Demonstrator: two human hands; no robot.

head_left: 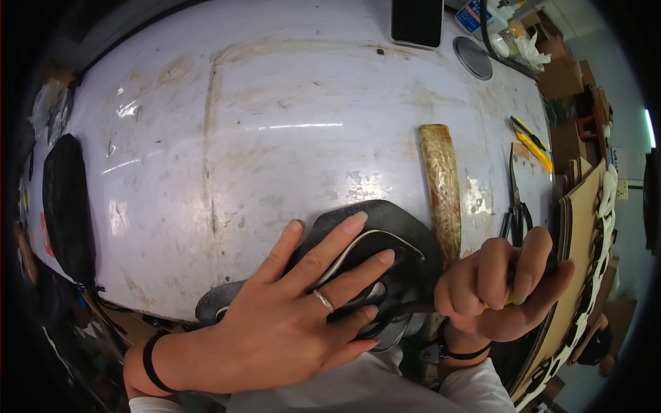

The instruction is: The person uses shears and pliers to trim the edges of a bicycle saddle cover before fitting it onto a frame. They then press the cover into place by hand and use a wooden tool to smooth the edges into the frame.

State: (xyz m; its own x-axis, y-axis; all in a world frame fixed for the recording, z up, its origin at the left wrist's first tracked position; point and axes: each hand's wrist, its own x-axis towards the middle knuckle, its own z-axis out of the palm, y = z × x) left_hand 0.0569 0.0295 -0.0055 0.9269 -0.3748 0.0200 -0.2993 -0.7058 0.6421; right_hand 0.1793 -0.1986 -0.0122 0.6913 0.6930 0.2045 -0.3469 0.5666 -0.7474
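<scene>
My left hand [303, 303], with a ring and a black wristband, lies with fingers spread over a black moulded piece [399, 215] at the table's near edge. The piece has a wide grey-black rim, a pale cord-like line and a recessed middle, partly covered by my fingers. My right hand [496, 286] is closed round the handle of a hand tool, of which a bit of yellow shows between the fingers. Its thin dark shaft [413, 307] points left against the piece; the tip is hidden. Cannot tell the tool's exact kind.
A strip wrapped in brown tape [442, 186] lies beyond the piece. To the right are black-handled scissors [516, 199] and a yellow cutter [533, 148]. A phone [416, 22], round grey disc [472, 58] and bottle [475, 15] stand far off; a black pouch [67, 206] lies left.
</scene>
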